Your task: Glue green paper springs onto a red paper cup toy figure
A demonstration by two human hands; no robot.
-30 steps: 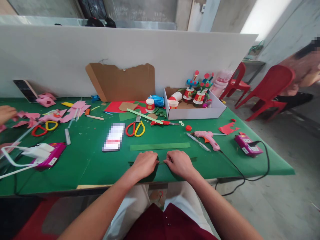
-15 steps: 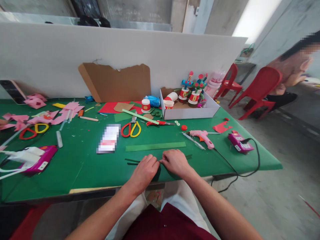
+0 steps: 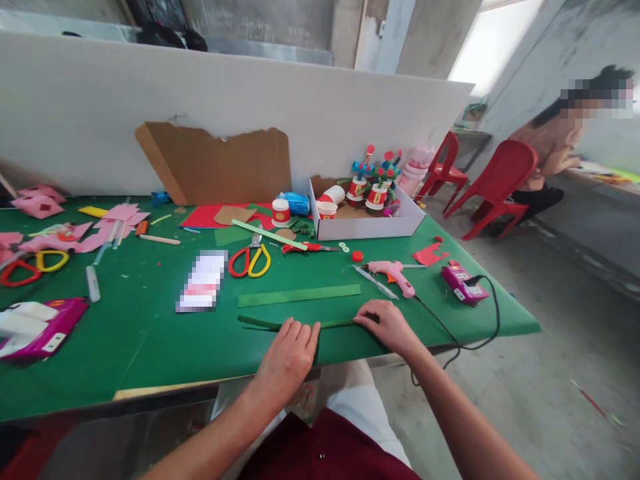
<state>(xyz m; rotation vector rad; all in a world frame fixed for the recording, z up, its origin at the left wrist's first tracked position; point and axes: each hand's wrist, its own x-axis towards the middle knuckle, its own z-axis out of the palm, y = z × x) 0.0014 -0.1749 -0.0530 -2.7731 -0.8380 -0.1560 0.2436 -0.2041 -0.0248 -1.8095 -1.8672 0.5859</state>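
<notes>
A narrow dark green paper strip stretches between my two hands near the table's front edge. My left hand is closed on its middle, and the strip's free end runs out to the left. At the right end, my right hand pinches the strip between thumb and fingers. Just beyond them lies a wider green paper strip, flat on the green table. Red-and-yellow scissors rest behind that one, with a phone to their left.
A pink glue gun and a purple power socket with a black cord lie to the right. Behind stands a white box with decorated paper cups. Pink paper scraps and another purple socket are on the left.
My right hand has slid right along the strip, away from my left hand, which stays near its middle. The view has shifted slightly to the right.
</notes>
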